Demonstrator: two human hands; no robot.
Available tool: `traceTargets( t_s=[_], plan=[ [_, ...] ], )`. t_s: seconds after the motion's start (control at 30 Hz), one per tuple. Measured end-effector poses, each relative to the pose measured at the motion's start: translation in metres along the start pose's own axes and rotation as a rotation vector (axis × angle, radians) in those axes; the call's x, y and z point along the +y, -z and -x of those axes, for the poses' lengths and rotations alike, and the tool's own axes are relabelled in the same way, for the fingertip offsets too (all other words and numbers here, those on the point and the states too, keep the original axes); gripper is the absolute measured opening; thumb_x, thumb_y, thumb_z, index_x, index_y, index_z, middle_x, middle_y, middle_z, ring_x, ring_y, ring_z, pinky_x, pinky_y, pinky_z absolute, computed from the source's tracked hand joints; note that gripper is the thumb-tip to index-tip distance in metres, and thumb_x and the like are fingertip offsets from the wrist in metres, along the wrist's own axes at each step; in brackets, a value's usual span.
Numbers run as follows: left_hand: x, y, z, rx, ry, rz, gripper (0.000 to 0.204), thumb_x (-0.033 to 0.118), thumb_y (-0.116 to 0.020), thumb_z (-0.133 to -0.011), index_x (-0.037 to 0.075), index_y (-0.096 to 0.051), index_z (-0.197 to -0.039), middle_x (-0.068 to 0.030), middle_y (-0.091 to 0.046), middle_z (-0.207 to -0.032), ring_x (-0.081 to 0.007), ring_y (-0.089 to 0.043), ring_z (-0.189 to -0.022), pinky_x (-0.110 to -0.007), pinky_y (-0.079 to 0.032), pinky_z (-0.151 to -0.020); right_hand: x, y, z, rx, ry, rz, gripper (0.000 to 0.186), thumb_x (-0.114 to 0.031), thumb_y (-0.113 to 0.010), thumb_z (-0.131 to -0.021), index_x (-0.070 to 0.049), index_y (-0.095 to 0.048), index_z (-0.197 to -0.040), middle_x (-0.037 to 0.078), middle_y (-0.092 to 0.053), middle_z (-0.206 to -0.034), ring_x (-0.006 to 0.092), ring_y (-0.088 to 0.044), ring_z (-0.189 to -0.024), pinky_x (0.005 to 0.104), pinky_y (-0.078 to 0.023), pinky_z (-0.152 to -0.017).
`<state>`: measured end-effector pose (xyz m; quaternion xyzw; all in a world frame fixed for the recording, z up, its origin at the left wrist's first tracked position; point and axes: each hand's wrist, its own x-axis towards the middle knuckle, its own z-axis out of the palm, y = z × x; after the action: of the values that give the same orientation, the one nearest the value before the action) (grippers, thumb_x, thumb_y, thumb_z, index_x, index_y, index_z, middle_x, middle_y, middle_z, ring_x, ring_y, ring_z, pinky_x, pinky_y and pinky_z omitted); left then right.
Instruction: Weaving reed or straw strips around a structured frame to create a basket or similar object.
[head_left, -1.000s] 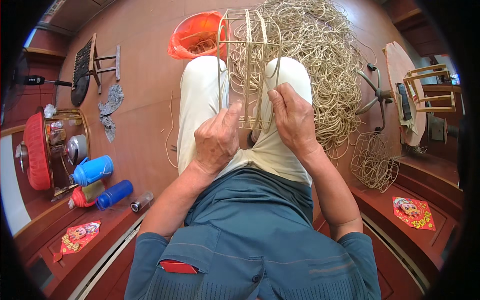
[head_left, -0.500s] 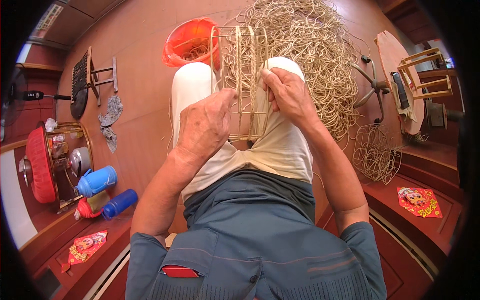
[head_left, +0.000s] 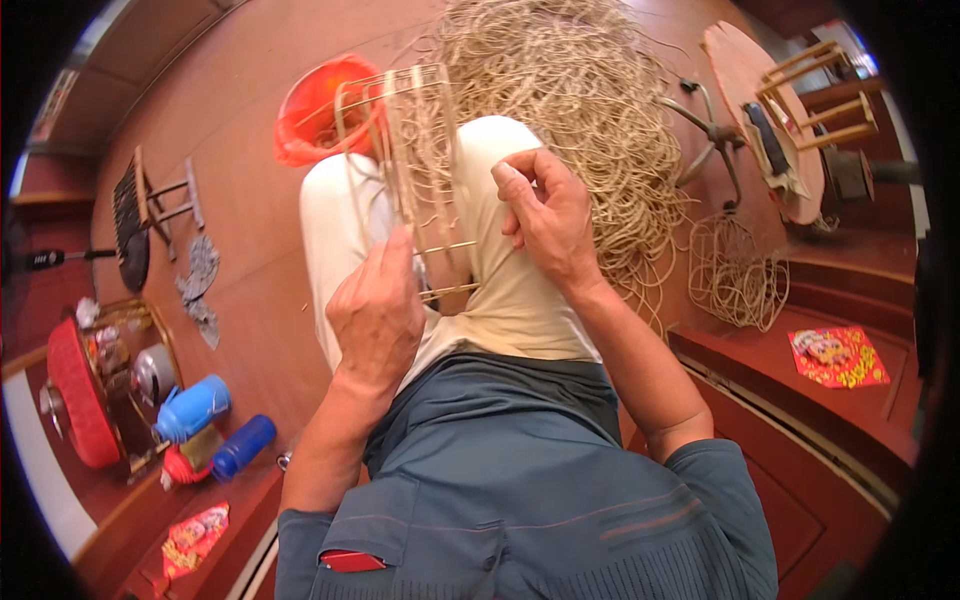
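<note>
Between my knees stands a wire frame (head_left: pixel 470 243) with beige cord (head_left: pixel 395 130) running lengthwise along it. My left hand (head_left: pixel 378 310) is closed at the frame's near left part, its fingertips on the cord strands there. Over my right knee, to the right of the frame and apart from it, is my right hand (head_left: pixel 552 220). Its thumb and fingers are curled into a pinch; anything between them is too small to make out. A large tangled heap of the same cord (head_left: pixel 570 110) lies on the floor beyond my right knee.
A red-lined bin (head_left: pixel 305 105) stands beyond my left knee. At the left are a small stool (head_left: pixel 165 205), a grey cloth (head_left: pixel 200 280) and blue flasks (head_left: pixel 195 408). A swivel-chair base (head_left: pixel 715 130), a round board (head_left: pixel 720 60) and a loose cord coil (head_left: pixel 740 270) are at right.
My right hand has come away from the frame's right side, opening a gap between them. The frame looks more tilted, and the whole view has turned slightly.
</note>
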<state>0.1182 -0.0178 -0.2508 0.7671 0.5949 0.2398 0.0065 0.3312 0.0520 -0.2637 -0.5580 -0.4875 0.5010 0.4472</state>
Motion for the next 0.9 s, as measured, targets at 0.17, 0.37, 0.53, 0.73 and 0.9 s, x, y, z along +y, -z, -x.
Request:
traceTargets(
  t_s=[0.17,0.37,0.53,0.73,0.9],
  plan=[
    [0.003,0.004,0.006,-0.115,0.094,-0.028,0.032,0.001,-0.063,-0.098,0.005,-0.070,-0.129,-0.0168,-0.077,-0.106,-0.0371,-0.074,-0.083,-0.045,-0.058,-0.072,0.063,0.053,0.001,0.215,-0.063,-0.211,0.020,-0.024,-0.070,-0.108,-0.004,-0.070,-0.107,-0.001,-0.067,-0.083,0.0048,-0.057,-0.059,0.0216,-0.046,-0.051],
    [0.003,0.008,0.003,-0.175,0.118,-0.003,0.035,0.000,-0.064,-0.099,0.004,-0.070,-0.134,-0.0184,-0.078,-0.111,-0.0391,-0.075,-0.088,-0.046,-0.059,-0.076,0.181,0.106,-0.028,0.376,-0.459,-0.198,0.013,-0.016,-0.069,-0.104,-0.004,-0.071,-0.110,0.001,-0.070,-0.091,0.0073,-0.062,-0.067,0.0232,-0.052,-0.056],
    [0.004,0.010,0.002,-0.213,0.133,0.052,0.033,-0.003,-0.064,-0.099,-0.001,-0.068,-0.132,-0.0222,-0.076,-0.108,-0.0417,-0.074,-0.088,-0.047,-0.058,-0.074,0.222,0.126,-0.075,0.305,-0.398,0.057,0.029,-0.008,-0.068,-0.101,0.001,-0.070,-0.128,0.003,-0.072,-0.097,0.0113,-0.067,-0.081,0.0267,-0.056,-0.067],
    [0.003,0.012,0.002,-0.210,0.105,0.071,0.035,-0.004,-0.063,-0.098,-0.002,-0.067,-0.132,-0.0223,-0.075,-0.105,-0.0423,-0.072,-0.083,-0.048,-0.056,-0.070,0.213,0.143,-0.166,0.403,-0.323,0.025,0.037,-0.003,-0.065,-0.099,0.001,-0.067,-0.136,0.009,-0.072,-0.109,0.0154,-0.069,-0.087,0.0294,-0.058,-0.072],
    [0.003,0.014,0.003,-0.232,0.116,0.092,0.033,-0.004,-0.064,-0.098,-0.002,-0.068,-0.131,-0.0211,-0.072,-0.097,-0.0421,-0.069,-0.077,-0.050,-0.053,-0.067,0.200,0.152,-0.217,0.525,-0.542,-0.424,0.062,0.000,-0.060,-0.104,0.000,-0.043,-0.163,0.021,-0.062,-0.138,0.0244,-0.073,-0.103,0.0342,-0.062,-0.075]
  ],
)
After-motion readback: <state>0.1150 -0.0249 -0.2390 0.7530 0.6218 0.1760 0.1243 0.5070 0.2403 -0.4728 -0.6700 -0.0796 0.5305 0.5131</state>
